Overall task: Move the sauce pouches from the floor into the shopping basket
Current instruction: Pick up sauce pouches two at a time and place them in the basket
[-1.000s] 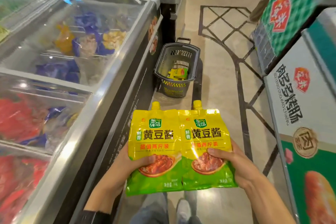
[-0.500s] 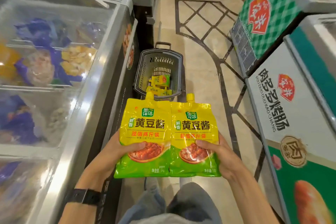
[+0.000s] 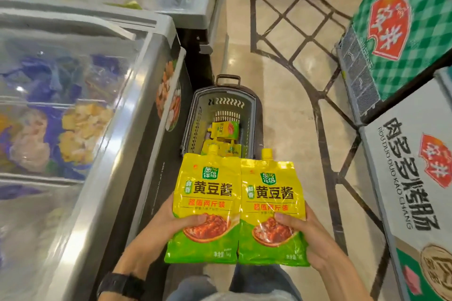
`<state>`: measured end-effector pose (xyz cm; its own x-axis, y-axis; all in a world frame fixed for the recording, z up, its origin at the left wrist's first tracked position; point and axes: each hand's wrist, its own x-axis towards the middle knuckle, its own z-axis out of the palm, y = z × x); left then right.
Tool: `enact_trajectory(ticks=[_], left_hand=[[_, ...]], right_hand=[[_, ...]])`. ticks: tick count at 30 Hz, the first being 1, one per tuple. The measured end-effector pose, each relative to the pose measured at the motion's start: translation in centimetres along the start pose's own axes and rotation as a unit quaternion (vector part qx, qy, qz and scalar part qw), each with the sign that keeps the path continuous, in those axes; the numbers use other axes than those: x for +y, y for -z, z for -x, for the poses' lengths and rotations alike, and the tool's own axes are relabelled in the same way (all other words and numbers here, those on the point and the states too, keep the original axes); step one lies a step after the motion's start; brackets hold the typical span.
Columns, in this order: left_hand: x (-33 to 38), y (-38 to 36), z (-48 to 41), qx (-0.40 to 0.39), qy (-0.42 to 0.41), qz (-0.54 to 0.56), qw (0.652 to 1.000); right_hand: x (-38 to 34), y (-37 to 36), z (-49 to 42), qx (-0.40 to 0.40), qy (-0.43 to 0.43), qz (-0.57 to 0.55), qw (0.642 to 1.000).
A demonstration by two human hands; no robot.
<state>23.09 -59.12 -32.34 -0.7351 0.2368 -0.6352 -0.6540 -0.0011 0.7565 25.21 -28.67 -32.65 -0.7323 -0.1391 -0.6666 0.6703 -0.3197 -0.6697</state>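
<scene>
L hand (image 3: 159, 227) grips a yellow-green sauce pouch (image 3: 208, 203) near its bottom, thumb on front. R hand (image 3: 315, 239) grips a second pouch (image 3: 271, 212) the same way. Both are upright, side by side, edges touching. Just beyond, the gray basket (image 3: 252, 117) sits on the floor (image 3: 281, 68) w/ more pouches (image 3: 224, 129) lying inside. The glass-top freezer (image 3: 146, 95) at left holds bagged frozen food.

Chest freezer (image 3: 80, 110) beside printed cartons (image 3: 411, 178)
</scene>
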Motion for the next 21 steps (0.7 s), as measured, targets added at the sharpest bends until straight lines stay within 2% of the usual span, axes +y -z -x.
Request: enact_trajectory(ticks=[7, 10, 18, 21], left_hand=[[7.2, -1.4, -9.4, 0.008, -0.008, -0.020, 1.000], [9.3, -0.9, -13.4, 0.025, -0.011, -0.020, 0.999], [10.7, 4.9, -25.1, -0.005, 0.025, -0.061, 0.998], [9.9, 8.1, -29.9, 0.009, 0.034, -0.074, 0.997]], right_hand=[[-9.1, 2.3, -10.0, -0.019, -0.011, 0.030, 0.999], [-11.3, 2.5, -14.2, -0.002, -0.016, 0.029, 0.999], [-12.0, 1.6, -24.8, 0.057, -0.053, 0.052, 0.996], [-11.2, 1.0, -29.0, 0.093, -0.066, 0.060, 0.992]])
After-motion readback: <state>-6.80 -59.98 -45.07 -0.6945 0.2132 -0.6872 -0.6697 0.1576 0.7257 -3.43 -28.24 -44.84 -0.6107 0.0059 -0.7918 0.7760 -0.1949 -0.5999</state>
